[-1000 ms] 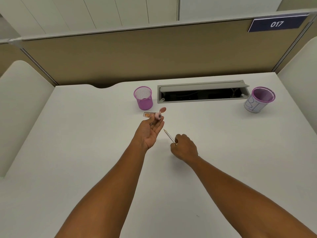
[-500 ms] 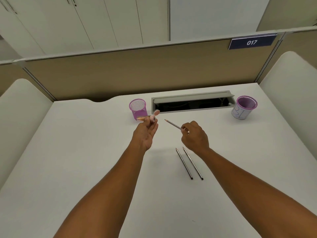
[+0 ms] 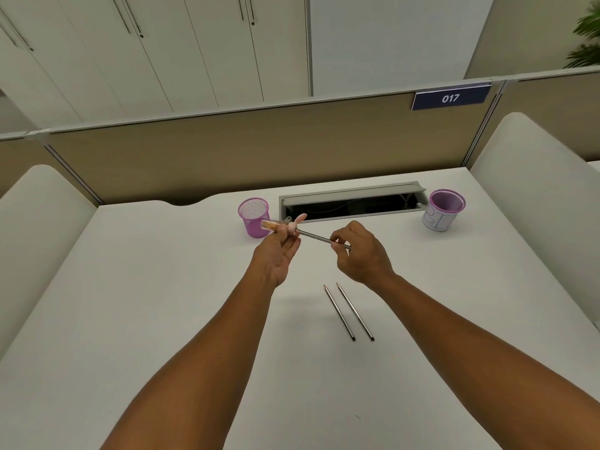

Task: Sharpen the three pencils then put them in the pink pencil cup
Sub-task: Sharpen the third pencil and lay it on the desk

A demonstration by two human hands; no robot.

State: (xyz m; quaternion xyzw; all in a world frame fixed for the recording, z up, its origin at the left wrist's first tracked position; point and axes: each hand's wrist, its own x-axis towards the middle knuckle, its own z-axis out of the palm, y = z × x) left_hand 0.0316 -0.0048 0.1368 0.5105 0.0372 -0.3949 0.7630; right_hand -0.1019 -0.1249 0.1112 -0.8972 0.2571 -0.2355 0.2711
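Item: pencil in hand [image 3: 319, 238], dark-barrelled, held off the desk. Our right hand [image 3: 358, 254] pinches it near the blunt end; the long axis runs up and leftward from that grip, with the tip at, and we judge just entering, the mouth of the sharpener [image 3: 281, 226].

Item: sharpener, pink with a clear shavings tube, gripped in the fingers of our left hand [image 3: 276, 254]. How deep the tip sits we cannot tell.

Item: two spare pencils [image 3: 349, 311], lying side by side on the white desk [image 3: 146, 287], just below our right wrist, points away from us.

Item: pink mesh pencil cup [image 3: 254, 217], upright, directly behind the left hand.

Item: second purple cup [image 3: 443, 209], far right, beside the open cable tray [image 3: 352, 199].
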